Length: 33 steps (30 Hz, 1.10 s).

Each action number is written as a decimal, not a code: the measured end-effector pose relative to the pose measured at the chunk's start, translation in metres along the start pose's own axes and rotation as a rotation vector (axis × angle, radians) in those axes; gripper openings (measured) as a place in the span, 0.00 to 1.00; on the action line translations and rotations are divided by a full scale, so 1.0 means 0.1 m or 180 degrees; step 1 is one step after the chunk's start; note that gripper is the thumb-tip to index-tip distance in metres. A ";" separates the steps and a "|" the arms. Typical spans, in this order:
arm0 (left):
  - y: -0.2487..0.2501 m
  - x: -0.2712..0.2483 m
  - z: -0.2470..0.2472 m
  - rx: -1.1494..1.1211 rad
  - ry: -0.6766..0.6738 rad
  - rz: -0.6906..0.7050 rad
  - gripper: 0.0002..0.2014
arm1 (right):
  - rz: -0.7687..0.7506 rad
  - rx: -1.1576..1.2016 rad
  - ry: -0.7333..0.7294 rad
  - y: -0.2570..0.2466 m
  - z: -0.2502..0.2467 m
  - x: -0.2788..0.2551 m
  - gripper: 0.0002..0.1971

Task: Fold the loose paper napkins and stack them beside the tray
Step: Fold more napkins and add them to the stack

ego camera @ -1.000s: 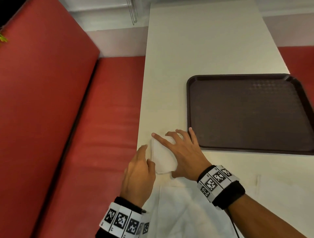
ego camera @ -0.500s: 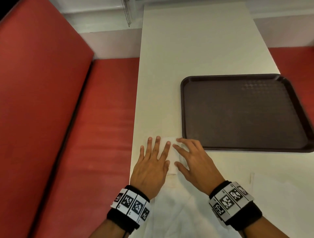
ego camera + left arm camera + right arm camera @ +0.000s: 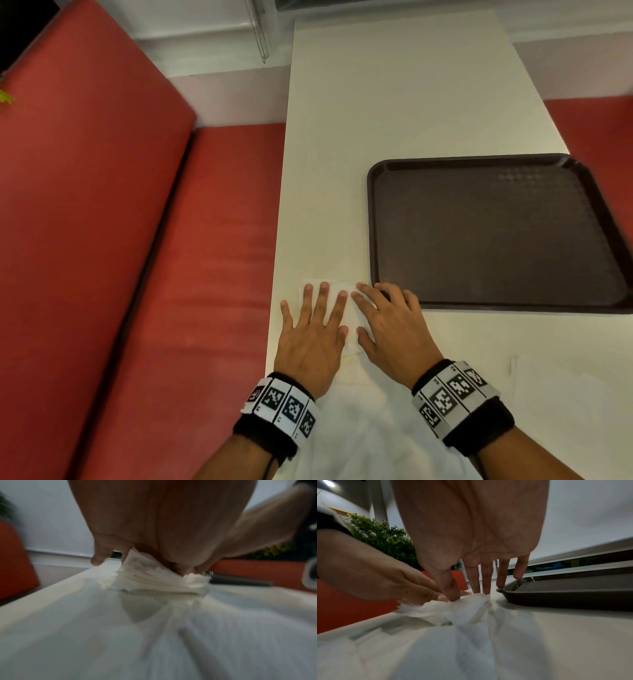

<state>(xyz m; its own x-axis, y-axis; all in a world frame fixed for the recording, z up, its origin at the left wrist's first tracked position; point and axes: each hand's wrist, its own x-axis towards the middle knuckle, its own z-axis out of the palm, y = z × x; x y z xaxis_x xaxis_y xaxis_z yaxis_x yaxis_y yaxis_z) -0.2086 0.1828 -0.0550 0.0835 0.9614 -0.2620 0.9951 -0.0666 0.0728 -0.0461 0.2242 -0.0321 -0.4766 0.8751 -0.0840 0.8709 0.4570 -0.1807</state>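
Observation:
A small stack of folded white napkins [image 3: 352, 308] lies on the white table just left of the tray's near left corner. My left hand [image 3: 315, 329] lies flat on it with straight, spread fingers. My right hand [image 3: 387, 318] presses its right side, fingers straight and the outer ones reaching over the tray rim. The left wrist view shows the stack [image 3: 154, 577] fanned out under the palm. In the right wrist view the thumb [image 3: 452, 592] pushes down on the stack [image 3: 436, 609]. The dark brown tray [image 3: 371, 222] is empty.
A loose unfolded napkin [image 3: 359, 428] lies spread between my wrists at the near table edge, and another sheet [image 3: 555, 394] lies to the right. A red bench [image 3: 171, 274] runs close along the table's left edge. A leafy plant [image 3: 385, 540] stands beyond it.
My left hand has gone from standing at the napkin's left edge to lying flat on it. Both hands and the folded napkin have shifted toward the tray corner.

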 end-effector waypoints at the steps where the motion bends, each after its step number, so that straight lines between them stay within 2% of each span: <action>1: 0.00 -0.01 -0.04 0.0011 0.0050 0.0021 0.29 | 0.0010 0.0009 0.0002 0.00 -0.02 0.00 0.28; 4: 0.03 -0.07 -0.24 -0.0066 0.0259 0.0054 0.27 | 0.0053 0.0175 0.0013 -0.01 -0.08 -0.03 0.27; 6: 0.05 -0.19 -0.41 -0.0270 0.0463 -0.0073 0.27 | 0.0073 0.0378 0.0088 0.02 -0.19 -0.12 0.26; 9: 0.14 -0.41 -0.61 -0.0685 0.0593 -0.0248 0.27 | 0.0291 0.0818 0.0337 0.18 -0.42 -0.35 0.24; 11: 0.27 -0.60 -0.69 -0.0969 0.0650 -0.0160 0.23 | 0.0511 0.1167 0.0427 0.37 -0.61 -0.59 0.21; 15: 0.73 -0.89 -0.75 -0.1733 0.0282 0.0221 0.16 | 0.0932 0.1739 0.0500 0.82 -0.98 -1.32 0.16; 20: 1.50 -1.07 -0.64 -0.1786 -0.0312 0.0629 0.12 | 0.1609 0.2178 0.0432 1.28 -1.25 -2.55 0.15; 23: 1.98 -1.12 -0.50 -0.1554 -0.0535 0.0820 0.12 | 0.2086 0.2149 0.0488 1.50 -1.08 -3.16 0.13; 26: 2.42 -1.18 -0.34 -0.1241 -0.0643 0.0888 0.12 | 0.2394 0.1943 0.0251 1.59 -0.65 -3.55 0.13; 30: 2.91 -1.28 -0.14 -0.0870 -0.0757 0.0835 0.16 | 0.2419 0.1611 -0.0252 1.54 -0.24 -3.71 0.23; 33: 3.12 -1.35 0.03 -0.0451 -0.0797 0.0846 0.19 | 0.2345 0.1480 -0.0210 1.52 -0.12 -3.68 0.27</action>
<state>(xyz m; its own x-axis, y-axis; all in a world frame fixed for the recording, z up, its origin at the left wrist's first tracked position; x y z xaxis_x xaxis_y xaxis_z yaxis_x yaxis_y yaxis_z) 0.0907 0.0313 0.0003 0.3651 0.8196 -0.4415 0.9214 -0.2504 0.2972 0.2634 -0.0267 -0.0170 0.1699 0.9046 -0.3909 0.8298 -0.3452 -0.4384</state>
